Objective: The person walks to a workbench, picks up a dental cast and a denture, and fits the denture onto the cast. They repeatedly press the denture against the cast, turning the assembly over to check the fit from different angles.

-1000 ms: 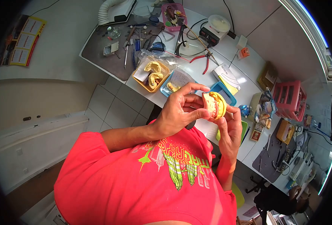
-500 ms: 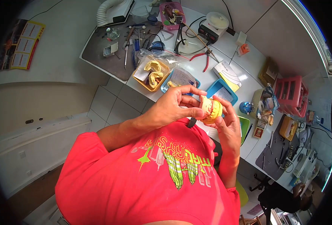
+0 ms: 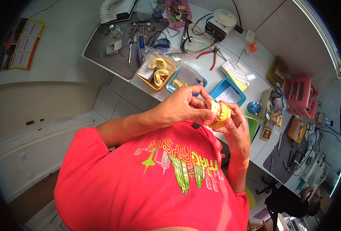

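Observation:
In front of my chest I hold two dental casts against each other, teeth to teeth. A pinkish cast (image 3: 211, 106) is pinched between the thumb and fingers of my left hand (image 3: 182, 106). The yellow cast (image 3: 222, 116) sits in my right hand (image 3: 237, 129), with the thumb on its near side and the fingers around its far edge. My fingers hide parts of both casts. Just beyond them, an orange tray (image 3: 148, 83) contains horseshoe-shaped yellowish casts (image 3: 160, 76). Beside it stands a blue tray (image 3: 170, 86) with a bagged item.
Another blue tray (image 3: 217, 91) with paper stands behind my right hand. Red-handled pliers (image 3: 213, 60), hand tools (image 3: 130, 54), a pink container (image 3: 189, 11) and a red plastic rack (image 3: 299, 94) are on the bench. A seated person (image 3: 288, 202) is at lower right.
The casts have turned slightly in my hands and shifted a little right and down. Both hands keep their grip. The view has moved slightly.

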`<state>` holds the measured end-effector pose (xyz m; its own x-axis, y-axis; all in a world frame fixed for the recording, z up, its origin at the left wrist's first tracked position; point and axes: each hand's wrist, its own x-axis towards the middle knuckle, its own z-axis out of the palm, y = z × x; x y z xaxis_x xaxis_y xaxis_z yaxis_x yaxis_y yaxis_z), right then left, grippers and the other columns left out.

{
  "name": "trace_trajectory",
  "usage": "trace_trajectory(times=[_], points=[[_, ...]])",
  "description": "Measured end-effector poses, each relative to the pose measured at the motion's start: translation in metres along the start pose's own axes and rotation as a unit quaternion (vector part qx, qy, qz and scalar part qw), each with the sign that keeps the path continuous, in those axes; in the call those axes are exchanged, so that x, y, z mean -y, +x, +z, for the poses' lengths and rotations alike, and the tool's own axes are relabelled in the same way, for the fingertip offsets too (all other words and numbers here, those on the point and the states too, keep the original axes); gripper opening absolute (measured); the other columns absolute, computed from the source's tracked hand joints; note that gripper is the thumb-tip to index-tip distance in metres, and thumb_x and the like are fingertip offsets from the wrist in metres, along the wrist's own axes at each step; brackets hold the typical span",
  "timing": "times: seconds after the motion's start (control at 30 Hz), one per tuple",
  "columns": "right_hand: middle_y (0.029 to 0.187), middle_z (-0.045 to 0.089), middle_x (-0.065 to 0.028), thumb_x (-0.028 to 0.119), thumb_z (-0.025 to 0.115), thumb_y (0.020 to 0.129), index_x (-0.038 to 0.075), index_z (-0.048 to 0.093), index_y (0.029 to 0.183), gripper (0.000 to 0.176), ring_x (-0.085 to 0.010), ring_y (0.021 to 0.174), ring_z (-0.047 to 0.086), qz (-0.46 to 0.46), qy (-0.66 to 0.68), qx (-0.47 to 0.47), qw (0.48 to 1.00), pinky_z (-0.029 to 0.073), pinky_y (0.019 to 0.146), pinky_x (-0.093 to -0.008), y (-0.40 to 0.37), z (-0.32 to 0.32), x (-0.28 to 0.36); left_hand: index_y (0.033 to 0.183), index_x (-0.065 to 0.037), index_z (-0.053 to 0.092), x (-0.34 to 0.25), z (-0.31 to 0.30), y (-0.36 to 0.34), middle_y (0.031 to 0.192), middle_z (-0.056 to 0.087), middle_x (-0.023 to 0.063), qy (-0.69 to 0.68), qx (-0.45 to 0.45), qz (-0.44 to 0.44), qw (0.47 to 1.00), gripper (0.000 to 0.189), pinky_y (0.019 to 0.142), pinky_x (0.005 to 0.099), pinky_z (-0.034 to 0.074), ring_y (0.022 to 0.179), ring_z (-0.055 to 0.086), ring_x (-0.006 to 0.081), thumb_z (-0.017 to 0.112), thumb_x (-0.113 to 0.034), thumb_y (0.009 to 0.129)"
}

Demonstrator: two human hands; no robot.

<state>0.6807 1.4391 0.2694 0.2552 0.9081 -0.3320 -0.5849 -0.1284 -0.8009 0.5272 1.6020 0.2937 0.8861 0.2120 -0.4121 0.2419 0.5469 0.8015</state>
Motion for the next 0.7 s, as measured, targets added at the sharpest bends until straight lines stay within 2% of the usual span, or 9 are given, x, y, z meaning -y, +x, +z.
trace_trajectory(times=[0.27,0.53,0.7], points=[[0.119,0.058,-0.0126,0.029,0.07,0.089,-0.002,0.048,0.129,0.056,-0.0187,0.104,0.064,0.02,0.039,0.012,0.999,0.06,0.08,-0.0306,0.004,-0.006,-0.002,0.114,0.001,0.05,0.005,-0.001,0.006,0.094,0.069,0.0126,-0.03,0.006,-0.017,0.999,0.04,0.077,0.0254,0.056,0.086,0.068,0.0138,0.073,-0.018,0.088],[0.12,0.059,-0.0131,0.03,0.066,0.092,-0.002,0.046,0.133,0.056,-0.02,0.106,0.063,0.029,0.052,0.002,0.998,0.059,0.083,-0.0332,0.002,-0.008,-0.004,0.114,0.001,0.049,0.01,0.0,0.007,0.095,0.07,0.0137,-0.009,0.011,-0.002,1.0,0.04,0.078,0.0261,0.056,0.088,0.068,0.0143,0.073,-0.017,0.088],[0.12,0.059,-0.0132,0.029,0.065,0.093,-0.002,0.045,0.134,0.055,-0.0203,0.106,0.063,0.026,0.044,0.001,0.999,0.06,0.081,-0.0327,0.002,-0.007,-0.004,0.115,0.0,0.048,0.01,-0.001,0.01,0.096,0.07,0.0134,-0.003,0.016,-0.01,1.0,0.039,0.08,0.0265,0.056,0.088,0.068,0.0149,0.071,-0.017,0.089]])
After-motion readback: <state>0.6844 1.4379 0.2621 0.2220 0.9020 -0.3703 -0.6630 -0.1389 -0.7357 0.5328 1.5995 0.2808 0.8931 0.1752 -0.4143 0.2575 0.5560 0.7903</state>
